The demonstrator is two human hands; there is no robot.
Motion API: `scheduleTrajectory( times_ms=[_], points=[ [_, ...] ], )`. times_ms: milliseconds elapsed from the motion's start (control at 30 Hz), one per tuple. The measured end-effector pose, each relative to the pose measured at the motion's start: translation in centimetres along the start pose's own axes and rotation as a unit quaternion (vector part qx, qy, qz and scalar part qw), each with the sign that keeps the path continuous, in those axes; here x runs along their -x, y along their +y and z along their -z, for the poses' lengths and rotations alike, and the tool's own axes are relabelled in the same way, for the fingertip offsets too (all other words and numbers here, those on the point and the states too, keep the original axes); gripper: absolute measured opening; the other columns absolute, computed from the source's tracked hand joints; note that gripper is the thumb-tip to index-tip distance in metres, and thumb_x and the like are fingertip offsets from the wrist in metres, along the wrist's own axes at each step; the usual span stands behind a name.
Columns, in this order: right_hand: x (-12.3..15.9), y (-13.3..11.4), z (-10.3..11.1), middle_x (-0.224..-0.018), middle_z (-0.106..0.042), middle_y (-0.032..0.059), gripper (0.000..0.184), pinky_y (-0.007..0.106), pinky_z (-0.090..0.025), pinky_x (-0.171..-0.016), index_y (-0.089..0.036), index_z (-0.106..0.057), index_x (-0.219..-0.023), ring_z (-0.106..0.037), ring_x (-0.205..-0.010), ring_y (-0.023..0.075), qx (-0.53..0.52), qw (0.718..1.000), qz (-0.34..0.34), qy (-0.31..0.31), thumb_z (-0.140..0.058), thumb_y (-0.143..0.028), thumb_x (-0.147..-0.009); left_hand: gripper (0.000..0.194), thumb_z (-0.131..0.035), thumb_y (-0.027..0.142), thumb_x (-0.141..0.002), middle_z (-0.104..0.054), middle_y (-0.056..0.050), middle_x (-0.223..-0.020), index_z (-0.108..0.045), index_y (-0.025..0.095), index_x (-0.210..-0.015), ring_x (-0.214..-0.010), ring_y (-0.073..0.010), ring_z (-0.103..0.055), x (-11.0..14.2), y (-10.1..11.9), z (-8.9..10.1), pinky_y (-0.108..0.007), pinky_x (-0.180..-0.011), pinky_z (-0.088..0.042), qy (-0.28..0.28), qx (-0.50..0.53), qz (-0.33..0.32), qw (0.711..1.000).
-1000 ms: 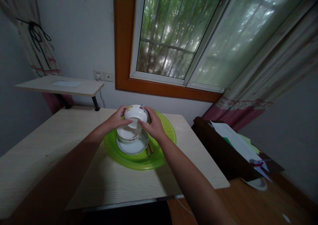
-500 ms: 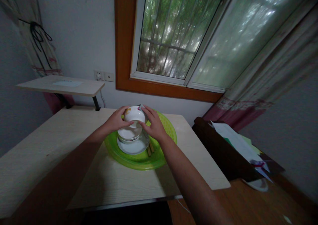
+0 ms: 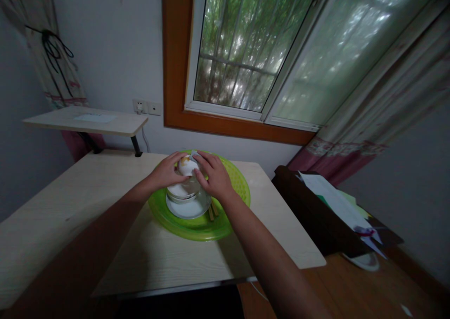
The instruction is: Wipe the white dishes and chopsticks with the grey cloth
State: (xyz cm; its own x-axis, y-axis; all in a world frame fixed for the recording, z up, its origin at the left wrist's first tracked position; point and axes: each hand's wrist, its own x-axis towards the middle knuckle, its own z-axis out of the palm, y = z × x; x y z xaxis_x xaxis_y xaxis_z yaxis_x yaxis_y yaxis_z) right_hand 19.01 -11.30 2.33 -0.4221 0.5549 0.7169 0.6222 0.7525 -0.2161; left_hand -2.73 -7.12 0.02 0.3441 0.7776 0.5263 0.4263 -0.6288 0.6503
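My left hand (image 3: 168, 171) grips a white bowl (image 3: 186, 166) with an orange-yellow pattern, thumb and fingers on its left side. The bowl is tipped so its outside shows, just above a stack. My right hand (image 3: 217, 176) is closed over the bowl's right side, pressing a small pale grey cloth (image 3: 194, 154) to it; the cloth is mostly hidden by the fingers. Below the hands, stacked white bowls (image 3: 181, 190) sit on a white plate (image 3: 189, 210). Light wooden chopsticks (image 3: 213, 211) lie right of the plate. All rest on a round green tray (image 3: 206, 235).
The tray stands on a pale wooden table (image 3: 176, 265). At the left is a raised shelf (image 3: 56, 118) with a paper on it. A window (image 3: 242, 61) is behind. Right of the table stands a dark brown piece of furniture (image 3: 305, 211) with papers (image 3: 333, 201).
The bowl has turned and tilted in my hands, so less of its white side shows. My right hand has shifted slightly left and the cloth has moved left with it.
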Motion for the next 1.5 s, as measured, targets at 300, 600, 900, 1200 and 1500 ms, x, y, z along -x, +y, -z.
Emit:
scheduleTrajectory(
  times_ms=[300,600,900,1200,1500],
  points=[
    [0.4,1.3,0.0,-0.129,-0.066,0.0081,0.034,0.046,-0.047,-0.103,-0.028,-0.064,-0.13,-0.059,-0.116,0.025,-0.006,0.995,-0.011,0.096,-0.05,-0.029,-0.099,0.071,-0.081,0.037,-0.064,-0.056,-0.01,-0.126,-0.056,0.022,-0.128,-0.119,-0.0302,-0.055,0.0,-0.1,0.1,-0.042,-0.095,-0.053,0.003,0.006,0.005,1.0],
    [0.1,0.5,-0.4,-0.141,-0.057,0.0076,0.04,0.048,-0.042,-0.111,-0.027,-0.058,-0.138,-0.051,-0.128,0.0255,0.043,0.997,0.057,0.021,-0.052,-0.028,-0.098,0.067,-0.074,0.029,-0.068,-0.059,-0.01,-0.125,-0.053,0.02,-0.131,-0.117,-0.0273,-0.057,0.0,-0.7,0.0,-0.042,-0.102,-0.049,0.001,-0.124,-0.07,0.99],
    [0.0,-0.1,-0.5,-0.14,-0.057,0.0071,0.039,0.048,-0.042,-0.111,-0.028,-0.06,-0.135,-0.052,-0.127,0.025,0.048,0.998,0.033,0.035,-0.05,-0.025,-0.098,0.06,-0.072,0.028,-0.071,-0.059,-0.008,-0.117,-0.053,0.019,-0.127,-0.11,-0.0247,-0.059,0.1,-0.3,0.1,-0.039,-0.097,-0.05,0.03,-0.129,-0.105,0.986],
    [0.4,1.0,-0.4,-0.136,-0.061,0.0077,0.041,0.048,-0.044,-0.107,-0.029,-0.058,-0.138,-0.055,-0.122,0.0251,0.028,0.996,-0.005,0.08,-0.05,-0.026,-0.099,0.06,-0.072,0.025,-0.071,-0.058,-0.008,-0.118,-0.052,0.019,-0.127,-0.112,-0.0252,-0.057,0.0,-0.4,0.4,-0.038,-0.097,-0.049,0.045,-0.133,-0.083,0.987],
    [0.0,-0.1,-0.6,-0.146,-0.052,0.0066,0.045,0.048,-0.039,-0.114,-0.029,-0.051,-0.144,-0.046,-0.133,0.0255,0.054,0.998,0.044,0.006,-0.05,-0.026,-0.099,0.057,-0.071,0.026,-0.073,-0.057,-0.009,-0.117,-0.051,0.019,-0.126,-0.113,-0.026,-0.056,0.2,-0.6,-0.1,-0.041,-0.101,-0.048,0.024,-0.154,-0.114,0.981]
  ],
)
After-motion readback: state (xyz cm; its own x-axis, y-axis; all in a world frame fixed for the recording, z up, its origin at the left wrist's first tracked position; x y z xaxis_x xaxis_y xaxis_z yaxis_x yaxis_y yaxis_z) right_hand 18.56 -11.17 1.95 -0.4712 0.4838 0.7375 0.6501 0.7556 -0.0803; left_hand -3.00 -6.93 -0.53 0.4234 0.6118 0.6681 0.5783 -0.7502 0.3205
